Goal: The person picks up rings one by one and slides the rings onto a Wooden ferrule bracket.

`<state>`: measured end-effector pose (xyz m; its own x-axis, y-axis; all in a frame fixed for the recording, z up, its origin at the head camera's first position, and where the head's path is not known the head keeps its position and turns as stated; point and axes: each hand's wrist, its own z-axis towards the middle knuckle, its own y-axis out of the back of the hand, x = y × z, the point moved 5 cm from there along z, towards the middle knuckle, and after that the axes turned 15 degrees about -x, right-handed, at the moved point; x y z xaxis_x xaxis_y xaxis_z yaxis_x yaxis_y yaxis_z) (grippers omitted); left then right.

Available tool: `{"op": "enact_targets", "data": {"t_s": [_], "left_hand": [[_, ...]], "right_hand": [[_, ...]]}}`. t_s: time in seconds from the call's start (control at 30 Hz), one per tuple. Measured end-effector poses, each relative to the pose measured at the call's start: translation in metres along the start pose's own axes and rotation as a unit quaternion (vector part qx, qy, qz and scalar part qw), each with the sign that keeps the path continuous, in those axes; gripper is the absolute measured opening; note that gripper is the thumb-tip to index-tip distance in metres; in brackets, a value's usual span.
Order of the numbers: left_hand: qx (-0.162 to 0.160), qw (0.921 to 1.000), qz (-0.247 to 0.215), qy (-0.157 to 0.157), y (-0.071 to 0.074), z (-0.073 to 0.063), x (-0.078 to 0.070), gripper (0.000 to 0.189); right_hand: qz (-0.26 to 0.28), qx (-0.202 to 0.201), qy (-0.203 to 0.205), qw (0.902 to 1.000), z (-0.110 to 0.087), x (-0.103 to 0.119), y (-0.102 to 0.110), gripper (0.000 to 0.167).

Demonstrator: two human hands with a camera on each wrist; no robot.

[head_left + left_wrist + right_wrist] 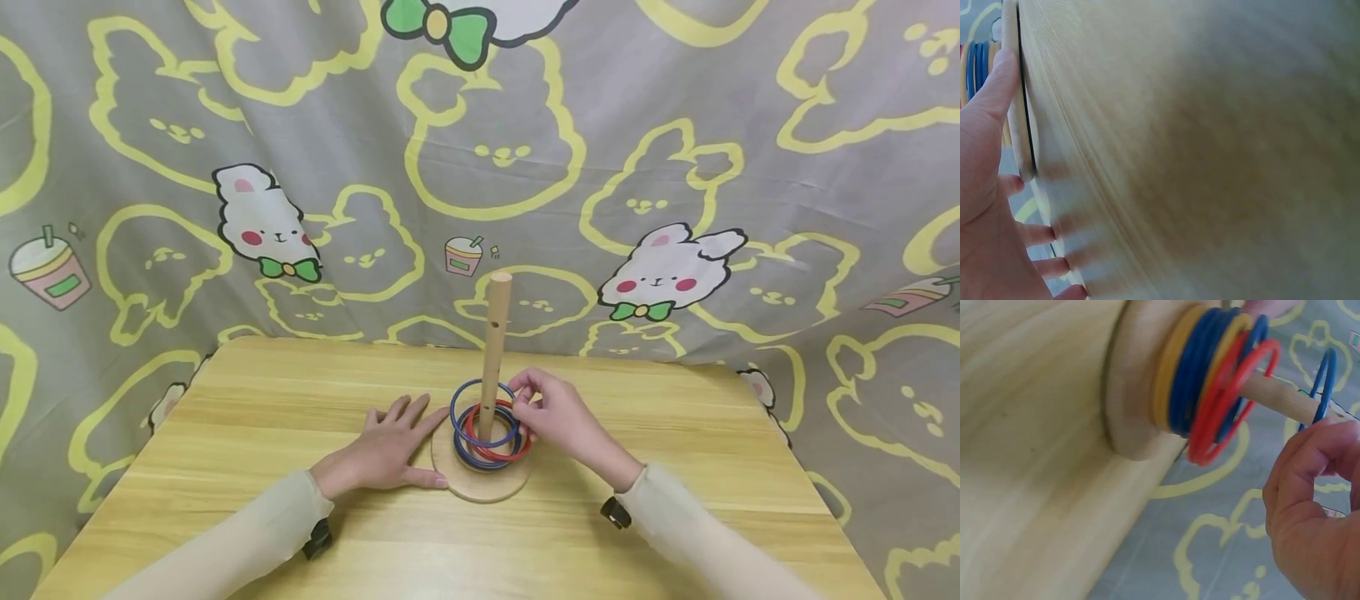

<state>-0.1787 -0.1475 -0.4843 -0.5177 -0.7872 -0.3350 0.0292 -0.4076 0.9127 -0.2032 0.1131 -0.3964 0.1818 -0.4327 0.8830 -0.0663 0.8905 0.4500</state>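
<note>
A wooden peg (497, 333) stands upright on a round wooden base (480, 493). Around its lower part lies a stack of yellow rings (1166, 375), blue rings (1188, 375) and red rings (1235, 387), the top ones tilted. My right hand (564, 418) pinches a blue ring (1333, 369) by its edge; this ring encircles the peg, above the stack and apart from it. With fingers spread, my left hand (386, 450) rests on the table at the left of the base. In the left wrist view its thumb (999, 81) touches the base's rim.
The wood-grain table (285, 400) carries the ring stand near its middle. Behind and at both sides hangs a grey curtain (360, 150) with yellow outlines and white rabbit figures, close to the table's back edge.
</note>
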Motion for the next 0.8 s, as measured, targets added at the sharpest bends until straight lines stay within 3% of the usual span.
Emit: {"op": "enact_targets", "data": {"t_s": [0.33, 0.57, 0.8], "left_hand": [[-0.008, 0.9999, -0.006, 0.0, -0.005, -0.002, 0.009, 0.113], [-0.005, 1.0, -0.005, -0.002, -0.001, -0.002, 0.005, 0.113], [0.019, 0.9998, -0.01, 0.006, 0.02, -0.004, -0.013, 0.105]], "right_hand": [[-0.036, 0.029, 0.009, 0.9989, -0.002, -0.021, -0.013, 0.018], [-0.085, -0.013, 0.045, 0.9953, -0.006, -0.024, -0.009, 0.015], [-0.091, -0.056, 0.067, 0.992, -0.023, -0.025, 0.016, 0.015]]}}
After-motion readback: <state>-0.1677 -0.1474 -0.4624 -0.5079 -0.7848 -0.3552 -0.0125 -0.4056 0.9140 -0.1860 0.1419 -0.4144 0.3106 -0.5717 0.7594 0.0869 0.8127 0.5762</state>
